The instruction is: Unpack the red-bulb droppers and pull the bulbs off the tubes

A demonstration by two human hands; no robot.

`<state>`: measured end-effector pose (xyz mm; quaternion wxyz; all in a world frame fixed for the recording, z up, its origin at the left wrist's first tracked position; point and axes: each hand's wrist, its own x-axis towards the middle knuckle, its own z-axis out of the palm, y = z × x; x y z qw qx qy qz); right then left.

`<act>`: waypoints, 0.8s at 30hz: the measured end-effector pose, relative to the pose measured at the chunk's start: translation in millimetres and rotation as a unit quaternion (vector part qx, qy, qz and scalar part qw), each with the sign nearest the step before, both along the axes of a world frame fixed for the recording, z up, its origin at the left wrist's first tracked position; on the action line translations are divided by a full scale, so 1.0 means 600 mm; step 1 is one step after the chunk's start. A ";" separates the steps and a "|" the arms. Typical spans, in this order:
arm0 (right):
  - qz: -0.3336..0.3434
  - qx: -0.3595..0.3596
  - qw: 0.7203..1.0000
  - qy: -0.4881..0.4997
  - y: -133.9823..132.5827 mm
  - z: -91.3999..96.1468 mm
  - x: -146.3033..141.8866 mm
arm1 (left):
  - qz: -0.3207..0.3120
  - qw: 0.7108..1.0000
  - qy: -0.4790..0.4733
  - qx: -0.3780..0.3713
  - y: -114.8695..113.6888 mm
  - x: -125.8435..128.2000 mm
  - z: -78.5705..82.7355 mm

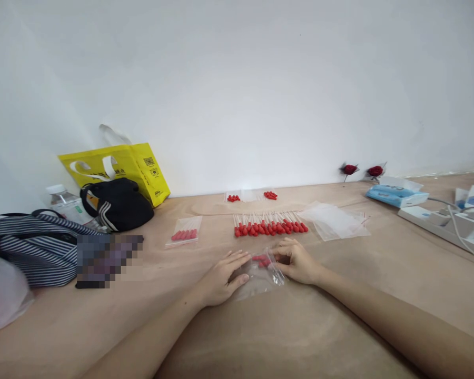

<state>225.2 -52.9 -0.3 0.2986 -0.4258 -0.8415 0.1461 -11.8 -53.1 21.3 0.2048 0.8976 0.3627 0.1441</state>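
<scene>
A clear zip bag [248,289] lies flat on the table in front of me, with a few red-tipped sticks [262,260] at its open end. My left hand [225,279] rests on the bag's left side, fingers stretched and thumb apart. On the right, my right hand [294,260] is closed at the mouth of the bag, its fingers curled beside the red tips. Whether it also grips a stick is hidden. Just beyond my hands, a row of red-tipped sticks [270,227] lies with the white stems pointing away.
A filled zip bag [184,231] lies to the left, more filled bags [251,196] by the wall. Empty bags [334,220] are stacked right. Around stand a yellow bag [150,173], black cap [122,205], striped bag [43,247], tissue pack [397,195] and power strip [438,223].
</scene>
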 end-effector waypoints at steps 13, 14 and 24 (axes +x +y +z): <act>0.010 -0.036 0.999 -0.014 -0.005 0.006 -0.009 | -0.024 1.000 0.007 -0.015 -0.002 0.000 0.001; 0.012 -0.039 0.999 -0.012 -0.006 0.007 -0.009 | -0.020 1.000 0.011 -0.016 -0.003 0.000 0.002; 0.064 -0.008 0.997 -0.032 -0.021 0.027 -0.011 | -0.041 0.999 0.020 -0.017 0.003 -0.003 0.001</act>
